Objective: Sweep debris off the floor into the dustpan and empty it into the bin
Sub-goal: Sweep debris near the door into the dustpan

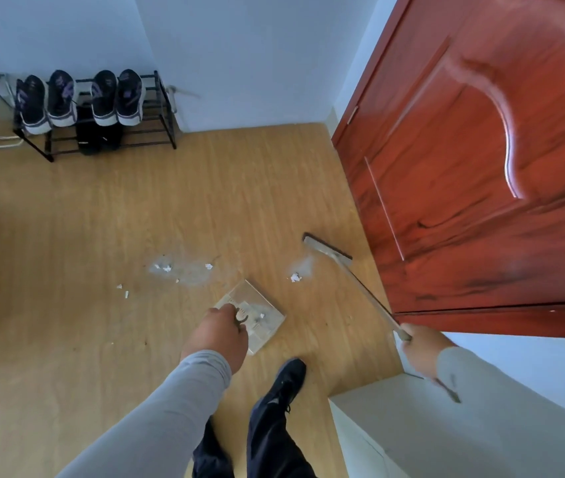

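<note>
While my left hand [219, 334] holds the dustpan [256, 317] low and my right hand [417, 346] keeps a closed grip on the broom [329, 251], I judge sweeping half-done, next dragging the paper scrap [295, 277] panward.

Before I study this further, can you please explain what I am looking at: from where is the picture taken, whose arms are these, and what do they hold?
There is one picture, from a camera worn on a person's head, looking down at their own arms in grey sleeves. The left hand grips a pale translucent plastic dustpan with a few scraps already in it. The right hand holds the long handle of a flat-headed broom, whose head is beside the red wooden door. White paper scraps and dust lie on the light wooden floor. A black shoe rack stands at the wall.
</note>
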Available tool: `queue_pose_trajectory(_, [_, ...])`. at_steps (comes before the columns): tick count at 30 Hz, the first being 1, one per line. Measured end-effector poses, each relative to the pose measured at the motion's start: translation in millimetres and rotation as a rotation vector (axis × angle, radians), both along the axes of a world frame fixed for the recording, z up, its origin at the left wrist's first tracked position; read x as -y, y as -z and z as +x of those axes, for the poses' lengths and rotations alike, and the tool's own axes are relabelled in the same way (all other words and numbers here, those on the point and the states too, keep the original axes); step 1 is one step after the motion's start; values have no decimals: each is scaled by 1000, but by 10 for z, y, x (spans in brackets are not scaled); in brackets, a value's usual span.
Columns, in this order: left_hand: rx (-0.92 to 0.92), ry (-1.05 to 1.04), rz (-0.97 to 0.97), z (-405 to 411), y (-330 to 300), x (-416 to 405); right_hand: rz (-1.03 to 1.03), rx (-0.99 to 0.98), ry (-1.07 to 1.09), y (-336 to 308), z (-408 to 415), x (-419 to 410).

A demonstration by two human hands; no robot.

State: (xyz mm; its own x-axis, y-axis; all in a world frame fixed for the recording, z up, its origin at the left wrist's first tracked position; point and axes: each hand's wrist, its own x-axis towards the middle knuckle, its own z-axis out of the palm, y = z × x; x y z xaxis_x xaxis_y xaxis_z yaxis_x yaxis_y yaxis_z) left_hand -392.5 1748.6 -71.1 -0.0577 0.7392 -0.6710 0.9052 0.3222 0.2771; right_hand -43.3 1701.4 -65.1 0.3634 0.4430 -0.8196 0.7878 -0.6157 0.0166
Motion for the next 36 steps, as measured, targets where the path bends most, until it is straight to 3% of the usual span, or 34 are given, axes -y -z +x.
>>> queue_pose_trajectory(3, [-13, 11, 3, -12, 64, 30, -137, -100, 170, 407, -593, 31])
queue_pose_trajectory(8, [0, 34, 12, -20, 68, -3, -208, -153, 150, 422, -1145, 448])
queue_pose_trajectory(11, [8, 30, 5, -31, 57, -25, -250, -191, 78, -39, -895, 487])
queue_pose_trajectory(16, [16, 39, 5, -42, 87, -37, -190, -257, 200, -882, -119, 286])
queue_pose_trajectory(20, [18, 32, -3, 5, 89, -66, -85, -156, 124, -593, -223, 178])
queue_pose_trajectory(23, [9, 35, -4, 22, 86, -71, -156, -77, 26, -104, -555, 47])
queue_pose_trajectory(26, [13, 38, -2, 17, 107, -79, -253, -163, 65, 64, -925, 188])
queue_pose_trajectory(30, [22, 32, 6, 35, 96, -94, -310, -305, -26, -328, -752, 277])
queue_pose_trajectory(36, [30, 49, 16, 4, 68, -26, -233, -323, 91, -1038, -212, 207])
